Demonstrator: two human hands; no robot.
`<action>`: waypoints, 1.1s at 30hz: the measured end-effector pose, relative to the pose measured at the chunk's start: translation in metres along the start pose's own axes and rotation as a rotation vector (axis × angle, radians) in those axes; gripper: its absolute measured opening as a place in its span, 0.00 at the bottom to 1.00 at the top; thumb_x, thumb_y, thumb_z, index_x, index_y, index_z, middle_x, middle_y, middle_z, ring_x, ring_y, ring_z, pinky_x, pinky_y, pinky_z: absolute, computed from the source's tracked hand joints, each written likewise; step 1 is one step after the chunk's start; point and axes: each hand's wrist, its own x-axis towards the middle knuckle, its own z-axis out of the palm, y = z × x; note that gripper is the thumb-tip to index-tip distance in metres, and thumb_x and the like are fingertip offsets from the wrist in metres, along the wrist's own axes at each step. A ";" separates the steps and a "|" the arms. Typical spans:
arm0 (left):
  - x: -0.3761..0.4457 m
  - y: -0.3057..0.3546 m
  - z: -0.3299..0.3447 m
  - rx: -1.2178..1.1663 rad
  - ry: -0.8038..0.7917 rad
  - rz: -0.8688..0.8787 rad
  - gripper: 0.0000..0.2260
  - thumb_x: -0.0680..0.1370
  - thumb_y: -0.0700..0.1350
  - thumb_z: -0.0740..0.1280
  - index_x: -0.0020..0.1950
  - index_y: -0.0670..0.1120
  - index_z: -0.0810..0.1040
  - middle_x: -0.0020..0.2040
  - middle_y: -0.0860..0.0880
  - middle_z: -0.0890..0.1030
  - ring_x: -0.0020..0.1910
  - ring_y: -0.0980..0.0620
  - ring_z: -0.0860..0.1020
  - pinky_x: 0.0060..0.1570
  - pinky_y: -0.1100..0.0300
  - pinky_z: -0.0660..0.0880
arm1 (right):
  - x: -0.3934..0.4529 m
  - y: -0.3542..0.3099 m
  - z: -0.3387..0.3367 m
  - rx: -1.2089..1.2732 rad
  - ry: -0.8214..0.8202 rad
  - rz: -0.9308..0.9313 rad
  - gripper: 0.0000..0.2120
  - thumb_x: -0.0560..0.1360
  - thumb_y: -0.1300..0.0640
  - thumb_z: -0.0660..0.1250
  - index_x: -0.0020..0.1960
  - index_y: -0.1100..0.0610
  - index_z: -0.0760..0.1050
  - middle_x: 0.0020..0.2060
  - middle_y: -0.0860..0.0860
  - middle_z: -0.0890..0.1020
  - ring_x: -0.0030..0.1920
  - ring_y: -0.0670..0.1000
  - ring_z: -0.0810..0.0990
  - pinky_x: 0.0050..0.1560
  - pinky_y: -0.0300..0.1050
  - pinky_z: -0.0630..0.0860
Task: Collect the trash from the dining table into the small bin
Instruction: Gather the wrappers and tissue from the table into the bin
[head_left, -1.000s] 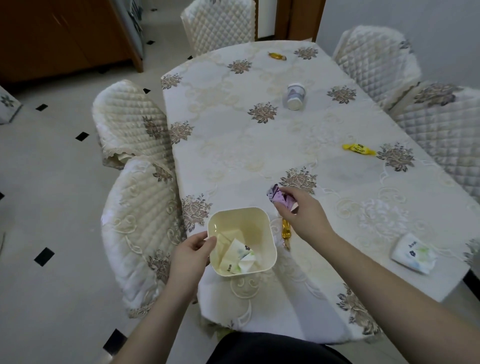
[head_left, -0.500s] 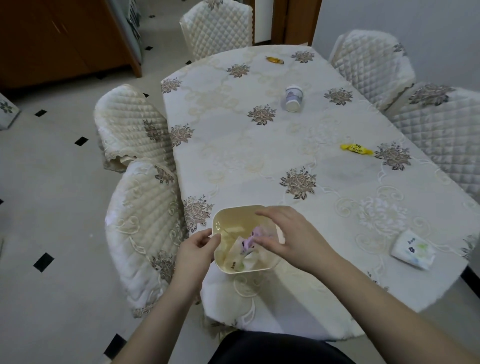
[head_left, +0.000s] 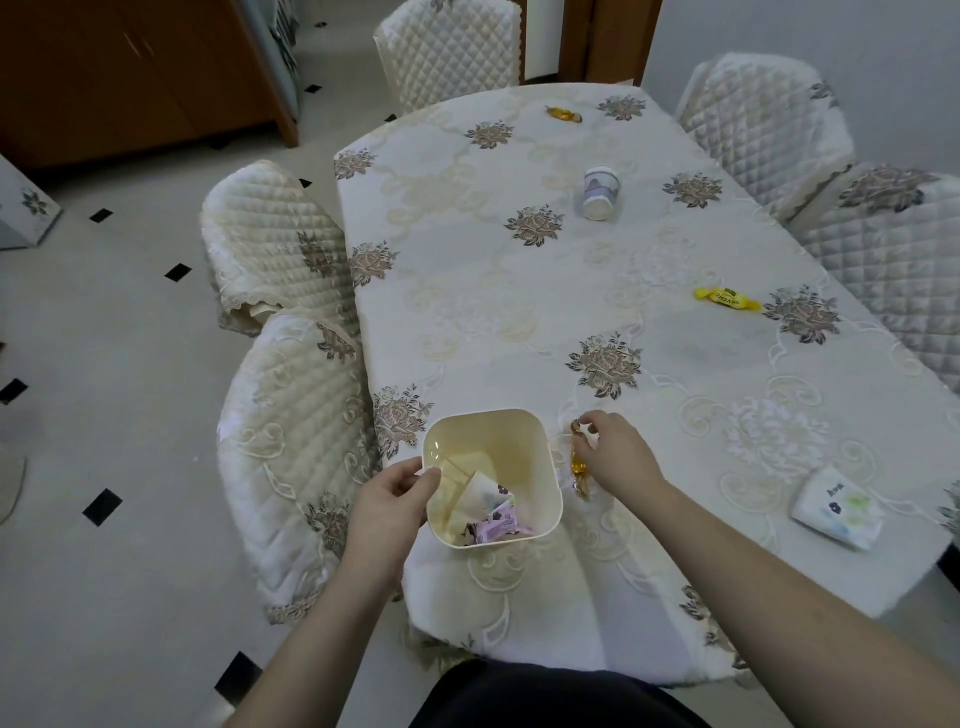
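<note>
A small cream bin (head_left: 540, 441) stands at the near left corner of the dining table (head_left: 519, 312). It holds white tissue packets and a purple wrapper (head_left: 498, 527). My left hand (head_left: 387, 501) grips the bin's left rim. My right hand (head_left: 615, 454) is just right of the bin, its fingertips pinching the top end of an amber candy wrapper (head_left: 579, 465) that lies on the cloth. Farther off lie a yellow candy wrapper (head_left: 726, 299), a tipped white cup (head_left: 600, 192), an orange candy wrapper (head_left: 563, 114) and a tissue packet (head_left: 836, 506).
Quilted cream chairs ring the table: two on the left (head_left: 291, 441), one at the far end (head_left: 449, 49), two on the right (head_left: 883, 249). A wooden cabinet (head_left: 130, 73) stands at the back left on a tiled floor.
My right hand carried the purple wrapper over the bin and dropped it in, then moved right to the amber wrapper. My left hand stayed on the bin.
</note>
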 end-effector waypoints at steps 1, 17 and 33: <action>0.000 0.000 -0.001 -0.004 0.004 0.002 0.19 0.68 0.52 0.72 0.57 0.46 0.86 0.48 0.36 0.86 0.50 0.39 0.86 0.55 0.37 0.81 | 0.004 0.001 0.006 -0.024 -0.013 0.025 0.16 0.76 0.51 0.64 0.62 0.55 0.73 0.56 0.57 0.77 0.55 0.58 0.77 0.52 0.51 0.74; -0.006 -0.009 -0.018 -0.031 0.061 -0.018 0.09 0.79 0.38 0.70 0.57 0.42 0.85 0.52 0.30 0.84 0.43 0.42 0.81 0.53 0.36 0.79 | 0.015 0.005 0.029 -0.064 -0.082 0.104 0.17 0.75 0.55 0.65 0.61 0.59 0.69 0.53 0.59 0.76 0.45 0.57 0.77 0.43 0.47 0.73; -0.005 -0.005 -0.010 -0.016 -0.040 0.020 0.25 0.64 0.58 0.73 0.57 0.48 0.87 0.47 0.36 0.86 0.45 0.40 0.85 0.54 0.35 0.81 | -0.095 -0.109 -0.060 0.210 -0.044 -0.519 0.17 0.71 0.52 0.72 0.58 0.47 0.73 0.48 0.43 0.78 0.45 0.41 0.77 0.47 0.34 0.72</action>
